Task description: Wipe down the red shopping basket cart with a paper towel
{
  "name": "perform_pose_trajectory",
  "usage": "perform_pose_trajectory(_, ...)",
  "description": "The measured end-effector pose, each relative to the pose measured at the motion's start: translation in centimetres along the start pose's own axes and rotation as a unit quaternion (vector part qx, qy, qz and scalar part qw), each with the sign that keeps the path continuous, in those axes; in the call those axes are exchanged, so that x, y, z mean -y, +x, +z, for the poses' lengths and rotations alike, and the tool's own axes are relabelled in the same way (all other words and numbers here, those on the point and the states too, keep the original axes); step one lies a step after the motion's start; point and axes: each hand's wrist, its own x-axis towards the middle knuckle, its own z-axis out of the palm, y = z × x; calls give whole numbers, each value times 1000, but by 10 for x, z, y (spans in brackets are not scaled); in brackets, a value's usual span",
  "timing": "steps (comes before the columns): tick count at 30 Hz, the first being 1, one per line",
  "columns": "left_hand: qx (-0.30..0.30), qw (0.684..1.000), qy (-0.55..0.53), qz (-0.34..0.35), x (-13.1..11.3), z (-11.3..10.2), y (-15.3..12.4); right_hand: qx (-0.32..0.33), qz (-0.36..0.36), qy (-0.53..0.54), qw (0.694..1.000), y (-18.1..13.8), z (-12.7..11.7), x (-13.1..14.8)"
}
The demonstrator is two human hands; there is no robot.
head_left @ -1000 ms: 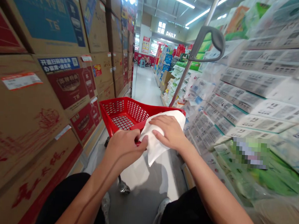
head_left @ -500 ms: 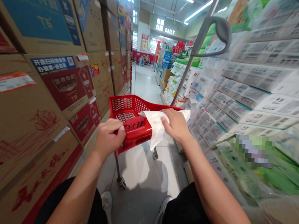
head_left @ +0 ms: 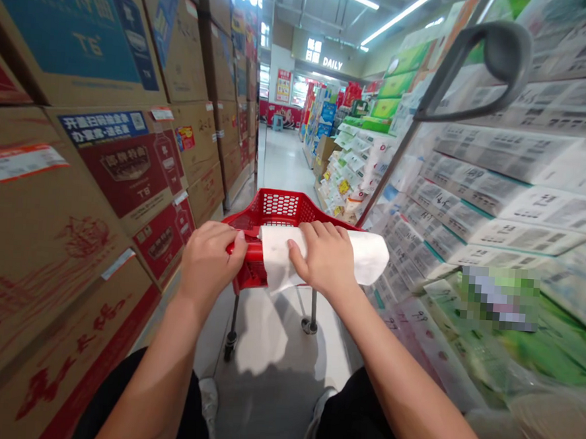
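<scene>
A red plastic basket trolley (head_left: 278, 209) on wheels stands in the aisle right in front of me. My left hand (head_left: 208, 261) is closed around its near rim. My right hand (head_left: 323, 256) presses a white cloth (head_left: 373, 257) against the same rim, fingers curled over it; the cloth hangs down the basket's front and sticks out to the right. The trolley's grey pull handle (head_left: 501, 57) on its long pole rises at the upper right. My legs in black shorts show at the bottom.
Stacked cardboard cartons (head_left: 103, 148) wall the aisle on the left. Shelves of white and green packaged tissue (head_left: 512, 213) line the right. The grey floor (head_left: 281, 159) runs ahead toward more displays and a lit "DAILY" sign (head_left: 332, 63).
The basket has swung and moved a little away, its near rim now square to me. My left hand shifted its grip along the rim. My right hand slid the cloth along the rim.
</scene>
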Motion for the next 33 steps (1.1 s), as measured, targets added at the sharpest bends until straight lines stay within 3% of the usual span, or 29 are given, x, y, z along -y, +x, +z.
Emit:
perform_pose_trajectory(5,5,994,95,46,-28,4,1,-10,-30,22,999,-2,-1,12)
perform_pose_trajectory(9,-3,994,87,71,-28,12,5,-16,-26,37,999,-3,2,7)
perform_pose_trajectory(16,-7,995,62,79,-12,26,11,-12,32,11,999,-5,6,-31)
perform_pose_trajectory(22,17,1000,4,18,-13,27,11,-3,83,-1,997,-7,15,-61)
perform_pose_trajectory(25,58,997,-34,40,-15,21,12,-29,64,14,997,-7,18,-47)
perform_pose_trajectory(30,98,993,-23,66,-19,11,13,-39,-5,50,998,-4,23,9)
perform_pose_trajectory(33,111,991,-20,68,-14,9,13,-31,-52,71,996,1,26,28)
